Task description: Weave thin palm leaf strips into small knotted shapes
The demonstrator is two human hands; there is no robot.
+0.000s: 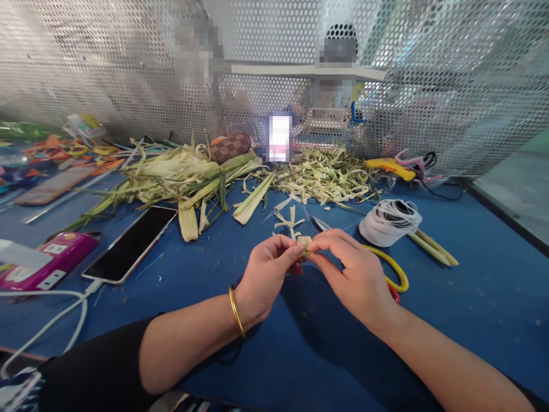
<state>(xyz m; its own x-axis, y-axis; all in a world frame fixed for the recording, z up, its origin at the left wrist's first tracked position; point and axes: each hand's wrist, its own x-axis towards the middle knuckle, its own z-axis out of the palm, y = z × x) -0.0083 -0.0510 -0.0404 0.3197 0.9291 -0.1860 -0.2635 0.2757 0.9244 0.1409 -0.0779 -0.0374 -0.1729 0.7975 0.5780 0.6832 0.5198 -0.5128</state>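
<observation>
Between my two hands is a small folded piece of pale dried leaf (304, 241). My left hand (270, 263), with a gold bangle at the wrist, pinches its left side. The fingertips of my right hand (349, 269) are closed on its right side. Just beyond my fingers lies a small cross-shaped figure of knotted leaf strips (291, 222). Scissors with a yellow and red handle (398, 269) lie partly under my right hand, their blade tip showing beyond it. A spool of white string (389, 222) stands to the right.
Long leaves (180, 171) and a heap of shredded strips (328, 177) lie at the back, before a perforated metal screen (274, 91). A phone (132, 243) on a cable and a magenta power strip (55, 257) are at left. A yellow glue gun (390, 167) rests back right.
</observation>
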